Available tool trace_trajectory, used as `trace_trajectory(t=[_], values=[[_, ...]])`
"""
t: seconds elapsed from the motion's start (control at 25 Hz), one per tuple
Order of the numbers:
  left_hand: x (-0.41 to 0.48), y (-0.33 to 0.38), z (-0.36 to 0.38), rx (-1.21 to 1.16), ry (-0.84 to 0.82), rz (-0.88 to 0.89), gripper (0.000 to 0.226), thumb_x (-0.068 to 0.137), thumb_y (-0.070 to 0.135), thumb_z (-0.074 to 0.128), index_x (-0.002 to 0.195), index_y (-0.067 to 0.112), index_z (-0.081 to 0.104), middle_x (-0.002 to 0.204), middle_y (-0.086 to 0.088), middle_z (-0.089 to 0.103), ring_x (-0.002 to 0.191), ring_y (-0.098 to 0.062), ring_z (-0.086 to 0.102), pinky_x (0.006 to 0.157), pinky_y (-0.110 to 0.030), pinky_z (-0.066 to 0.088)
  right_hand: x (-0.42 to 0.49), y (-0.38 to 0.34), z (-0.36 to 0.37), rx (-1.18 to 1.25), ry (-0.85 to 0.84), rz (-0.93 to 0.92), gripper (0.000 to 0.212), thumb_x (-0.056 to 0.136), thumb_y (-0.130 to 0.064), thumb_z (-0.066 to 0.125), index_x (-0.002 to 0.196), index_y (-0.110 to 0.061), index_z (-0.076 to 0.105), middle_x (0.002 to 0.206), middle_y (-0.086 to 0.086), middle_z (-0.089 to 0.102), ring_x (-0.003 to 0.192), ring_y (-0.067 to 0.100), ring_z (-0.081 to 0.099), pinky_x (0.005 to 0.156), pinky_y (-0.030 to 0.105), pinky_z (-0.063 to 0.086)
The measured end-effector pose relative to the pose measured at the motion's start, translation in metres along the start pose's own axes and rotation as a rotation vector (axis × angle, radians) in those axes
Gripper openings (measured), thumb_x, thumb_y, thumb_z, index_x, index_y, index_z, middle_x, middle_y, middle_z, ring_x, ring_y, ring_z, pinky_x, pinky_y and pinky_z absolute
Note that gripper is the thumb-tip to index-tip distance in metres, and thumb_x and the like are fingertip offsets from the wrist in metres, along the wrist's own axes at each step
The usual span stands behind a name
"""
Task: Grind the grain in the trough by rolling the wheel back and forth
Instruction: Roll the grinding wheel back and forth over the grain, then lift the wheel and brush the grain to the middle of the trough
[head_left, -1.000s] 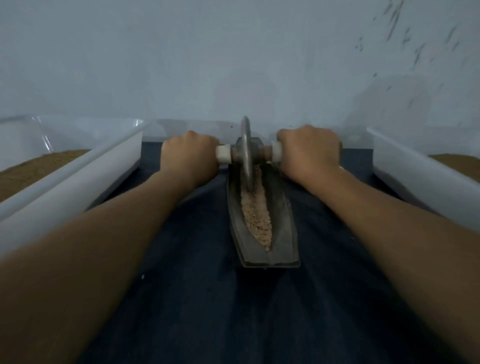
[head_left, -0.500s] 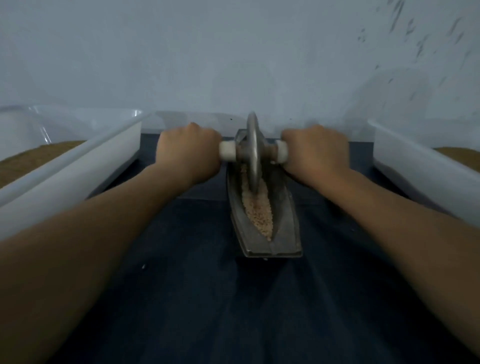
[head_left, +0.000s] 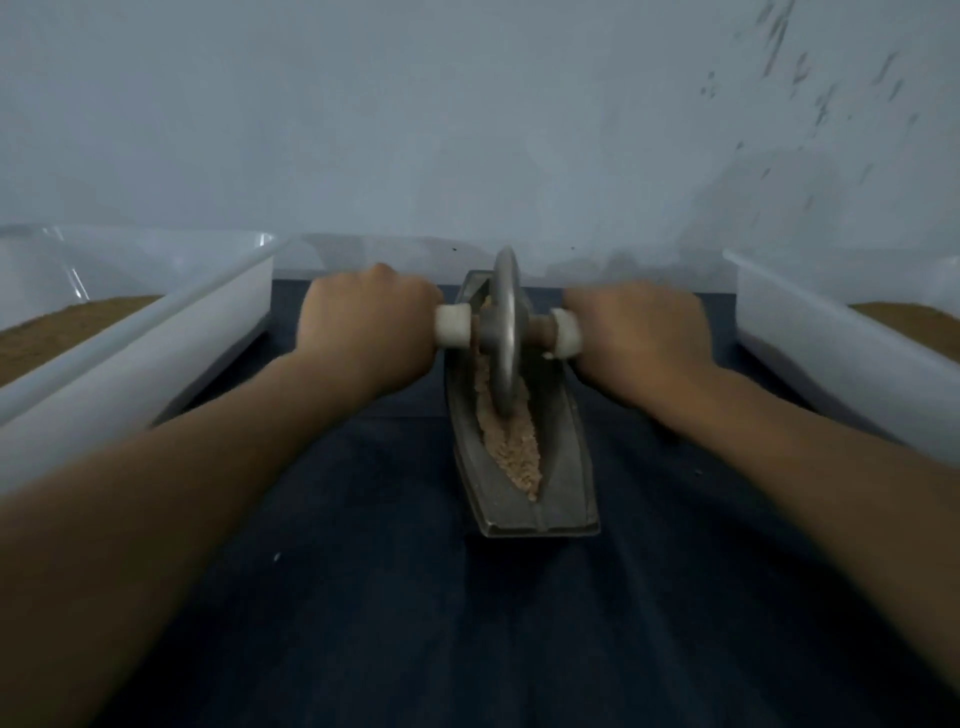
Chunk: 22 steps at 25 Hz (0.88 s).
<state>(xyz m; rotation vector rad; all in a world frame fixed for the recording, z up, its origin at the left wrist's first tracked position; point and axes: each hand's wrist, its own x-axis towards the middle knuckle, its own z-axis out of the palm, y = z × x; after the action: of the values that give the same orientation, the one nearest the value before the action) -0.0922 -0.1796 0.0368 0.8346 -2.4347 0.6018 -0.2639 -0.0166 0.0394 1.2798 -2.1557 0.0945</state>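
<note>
a person works a hand grinder on a dark cloth (head_left: 467, 623), seen from a head-worn camera. well left of the trough (head_left: 569, 467), a white plastic tub (head_left: 156, 332) holds a level bed of brown powder (head_left: 52, 327). nearer the trough, the left hand (head_left: 363, 327) is closed in a fist round the left end of the handle, knuckles up, fingers curled under and out of sight; only a white handle cap (head_left: 453, 325) shows between the fist and the wheel (head_left: 505, 332). the metal wheel stands upright on its edge in the trough's groove, over the far half of the trough, its lower rim sunk in the grain (head_left: 519, 452). the pale, coarse grain lies along the groove, from beside the wheel to a point short of the trough's near end, and a little shows at the trough's far end too. the trough, a long grey boat-shaped piece, lies lengthwise away from the person, its blunt near end on the cloth. right of the wheel a short brown stretch of axle (head_left: 540, 327) runs into a second white cap (head_left: 566, 332), and the right hand (head_left: 639, 332) wraps the handle just beyond it, fingers curled tight, back of the hand up. both bare forearms reach towards the trough from the lower corners. well right of the trough stands a second white tub (head_left: 831, 353), brown-filled too. behind the trough rises a pale wall (head_left: 467, 130), flecked with dark marks at upper right.
</note>
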Motion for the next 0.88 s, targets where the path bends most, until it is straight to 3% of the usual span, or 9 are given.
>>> trace_trajectory(t=[0.08,0.16,0.32,0.4,0.48,0.56,0.64,0.8,0.88], values=[[0.017,0.006,0.008,-0.137,-0.165,-0.149,0.011,0.09,0.032,0.058,0.096,0.026,0.066,0.092,-0.005,0.064,0.081,-0.03,0.063,0.062,-0.034,0.042,0.036,-0.011,0.0,-0.021,-0.066,-0.003,0.013,0.089,-0.027,0.066,0.102,-0.024,0.064,0.093,0.006,0.064,0.087,0.033,0.065,0.063,0.033,0.035],[0.016,0.007,0.006,-0.183,-0.231,-0.17,0.009,0.092,0.03,0.057,0.096,0.026,0.064,0.097,-0.005,0.065,0.086,-0.03,0.062,0.067,-0.036,0.043,0.046,-0.011,-0.011,-0.028,-0.126,-0.048,0.019,0.088,-0.022,0.067,0.107,-0.022,0.065,0.1,0.009,0.065,0.092,0.033,0.065,0.065,0.034,0.037],[-0.027,-0.011,-0.011,-0.063,0.011,0.043,0.009,0.078,0.037,0.062,0.073,0.033,0.055,0.062,0.01,0.045,0.048,-0.014,0.037,0.048,-0.024,0.027,-0.013,0.011,-0.015,0.011,-0.03,-0.155,0.018,0.076,-0.033,0.068,0.08,-0.033,0.05,0.068,-0.008,0.054,0.058,0.02,0.052,0.047,0.025,0.028],[-0.039,-0.011,-0.017,0.005,0.152,0.102,0.013,0.067,0.037,0.062,0.063,0.034,0.05,0.052,0.013,0.025,0.042,-0.008,0.013,0.047,-0.016,0.013,-0.031,0.014,-0.011,-0.013,0.07,-0.097,0.024,0.064,-0.04,0.064,0.07,-0.034,0.042,0.052,-0.012,0.035,0.042,0.011,0.03,0.045,0.019,0.012],[-0.029,0.0,-0.011,0.051,0.116,0.033,0.006,0.072,0.033,0.06,0.067,0.031,0.055,0.054,0.01,0.028,0.042,-0.01,0.016,0.045,-0.019,0.017,-0.019,0.008,-0.001,-0.034,0.121,-0.028,0.021,0.067,-0.043,0.065,0.07,-0.032,0.047,0.053,-0.01,0.042,0.042,0.017,0.037,0.047,0.019,0.013],[0.003,0.009,-0.006,-0.022,-0.064,-0.078,0.008,0.086,0.029,0.057,0.087,0.026,0.065,0.07,0.001,0.051,0.055,-0.021,0.048,0.052,-0.03,0.034,0.012,0.001,0.009,0.049,0.049,0.001,0.017,0.079,-0.043,0.069,0.082,-0.028,0.059,0.072,0.0,0.062,0.064,0.029,0.06,0.051,0.027,0.027],[0.024,0.01,-0.005,-0.077,-0.209,-0.138,0.015,0.091,0.03,0.059,0.101,0.021,0.067,0.09,-0.006,0.062,0.078,-0.029,0.062,0.063,-0.035,0.041,0.04,-0.003,0.009,0.083,-0.067,0.006,0.019,0.085,-0.041,0.067,0.096,-0.025,0.065,0.091,0.007,0.068,0.085,0.033,0.065,0.062,0.033,0.035],[0.001,0.011,0.004,-0.067,-0.043,-0.141,0.006,0.086,0.028,0.061,0.08,0.028,0.06,0.067,0.004,0.046,0.055,-0.019,0.041,0.052,-0.03,0.03,0.019,0.002,0.012,0.024,0.074,-0.016,0.031,0.082,-0.041,0.074,0.107,-0.028,0.061,0.109,-0.001,0.067,0.107,0.029,0.057,0.094,0.043,0.035],[-0.016,0.008,0.009,-0.087,0.038,-0.15,0.02,0.082,0.03,0.063,0.068,0.028,0.048,0.059,0.007,0.042,0.046,-0.014,0.033,0.046,-0.024,0.02,-0.01,0.008,0.014,0.098,0.206,0.035,0.065,0.072,-0.034,0.082,0.13,-0.03,0.054,0.133,0.004,0.053,0.127,0.032,0.044,0.107,0.053,0.028]])
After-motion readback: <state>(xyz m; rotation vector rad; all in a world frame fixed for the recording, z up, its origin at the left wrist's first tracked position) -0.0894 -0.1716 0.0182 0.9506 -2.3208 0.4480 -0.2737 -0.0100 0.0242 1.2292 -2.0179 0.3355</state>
